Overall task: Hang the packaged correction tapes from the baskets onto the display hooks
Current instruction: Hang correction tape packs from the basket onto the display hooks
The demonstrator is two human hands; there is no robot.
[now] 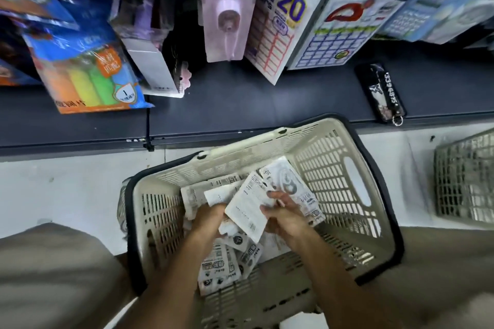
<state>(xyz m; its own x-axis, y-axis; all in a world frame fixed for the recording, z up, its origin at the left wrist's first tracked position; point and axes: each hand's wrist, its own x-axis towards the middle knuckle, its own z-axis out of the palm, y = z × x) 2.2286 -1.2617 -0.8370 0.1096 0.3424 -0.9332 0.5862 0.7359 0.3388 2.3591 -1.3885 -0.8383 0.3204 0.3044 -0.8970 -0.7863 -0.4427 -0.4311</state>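
The work looks early: both hands, the left hand (211, 218) and right hand (283, 215), grasp white carded correction-tape packs (247, 211) over the far half of the beige slatted plastic basket (331, 168), apparently sorting, with many packs left unhung.

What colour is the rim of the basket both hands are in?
Black rim on a beige basket, seen in the head view.

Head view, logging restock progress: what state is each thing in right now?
Left hand: down in the basket, gripping packets.
Right hand: gripping a white packet.
Beige basket: on the floor, packets loose inside.
Second basket: at right, cut off.
Black keychain tag: flat on the shelf.
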